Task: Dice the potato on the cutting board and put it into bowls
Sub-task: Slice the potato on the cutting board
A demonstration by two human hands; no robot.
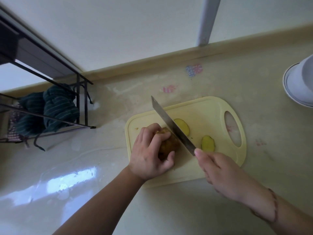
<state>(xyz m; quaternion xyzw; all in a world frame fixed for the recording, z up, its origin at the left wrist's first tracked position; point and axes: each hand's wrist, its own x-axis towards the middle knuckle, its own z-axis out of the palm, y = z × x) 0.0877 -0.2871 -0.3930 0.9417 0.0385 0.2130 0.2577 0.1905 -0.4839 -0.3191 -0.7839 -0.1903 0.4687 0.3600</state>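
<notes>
1. The single head-worn camera is looking forward and steeply down from above the pale counter.
2. It is facing the wall where the counter ends, with the cutting board sitting near the middle of the frame.
3. It is sitting close, both forearms entering from the bottom edge.
4. Its wide lens is bending the wall line and catching a black wire rack at the left edge and white bowls at the right edge.

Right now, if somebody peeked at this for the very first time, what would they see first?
Probably the long knife in the right hand, slanted across the pale yellow cutting board in the middle. Its blade sits against the brown potato that the left hand grips, with two yellow potato slices lying flat to the blade's right. White bowls wait at the far right edge.
</notes>
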